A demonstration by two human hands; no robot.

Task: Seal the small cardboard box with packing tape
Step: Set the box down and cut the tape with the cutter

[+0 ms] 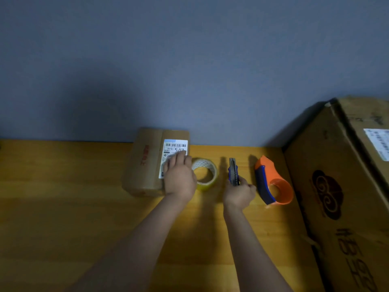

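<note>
A small cardboard box (147,161) with a white shipping label (174,147) lies on the wooden table against the blue wall. My left hand (179,175) rests flat on its right side, fingers spread over the label. Just right of the box a roll of clear yellowish packing tape (205,173) lies flat on the table. My right hand (239,193) grips the near end of a blue utility knife (233,171) that lies pointing away from me. An orange and blue tape dispenser (271,182) stands further right, apart from both hands.
A large cardboard box (341,186) with dark printing fills the right side of the table and stands taller than everything else. The wooden table (63,207) stretches left and toward me. The blue wall (189,60) closes off the back.
</note>
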